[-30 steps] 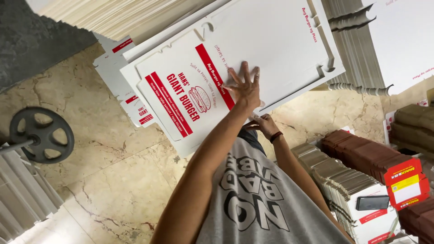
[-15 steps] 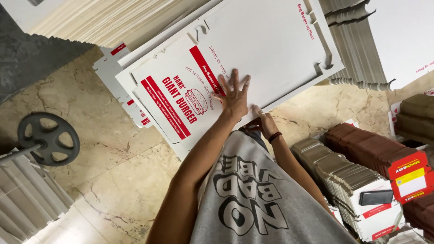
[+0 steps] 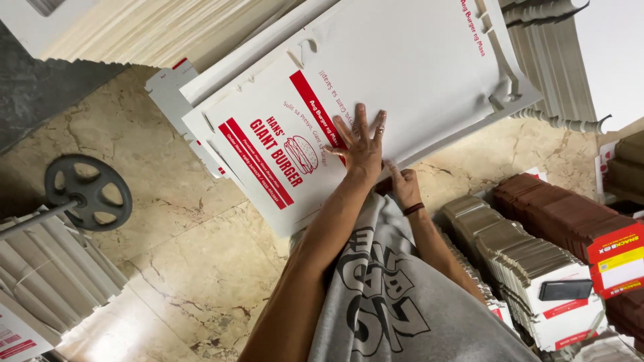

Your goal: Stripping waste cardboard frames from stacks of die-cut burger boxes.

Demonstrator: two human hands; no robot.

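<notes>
Carton (image 3: 402, 74): flat white sheet, red stripes and burger drawing, atop stack on marble floor (image 3: 188, 255); barely shifted since earlier. Left hand (image 3: 361, 149) stays pressed flat, fingers spread. Right hand (image 3: 404, 188) grips the near edge, fingers curled.

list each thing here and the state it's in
left hand: flat, fingers spread, pressing on the top sheet
right hand: at the sheet's near edge, partly hidden
top sheet: unfolded carton, lying flat on a stack
brown stacks: folded flat, standing on edge
black phone: lying on white cartons
</notes>
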